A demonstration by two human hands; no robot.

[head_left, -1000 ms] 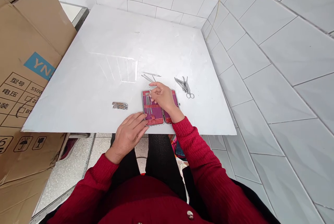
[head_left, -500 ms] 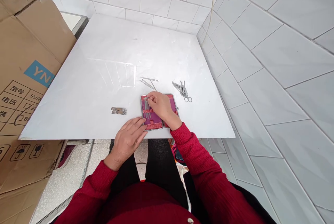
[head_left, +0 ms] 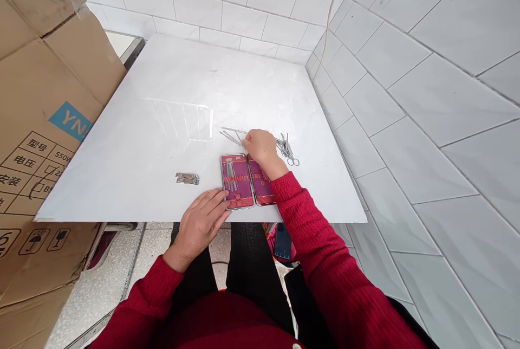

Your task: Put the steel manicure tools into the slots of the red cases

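Note:
An opened manicure case (head_left: 242,197) with a purple lining and red trim lies near the table's front edge. Several slim metal tools (head_left: 231,175) sit under the elastic loops of its left half. My left hand (head_left: 203,219) grips the case at its lower left corner. Beyond the case's top edge, my right hand (head_left: 262,148) has its fingers pinched together at the end of a thin metal manicure tool (head_left: 239,136). Beside that tool lie tweezers (head_left: 229,136) and another slender tool (head_left: 231,129). The right forearm hides part of the case's right half.
Nail clippers (head_left: 187,178) lie left of the case. Small scissors (head_left: 290,155) and other metal implements are grouped to the right. A large cardboard box (head_left: 60,78) stands along the left side of the white table (head_left: 170,72). Tiled walls border the back and right.
My right hand has moved from the tools in the case's left half up and right, past the top edge to the loose tools. My left hand stays at the case's corner.

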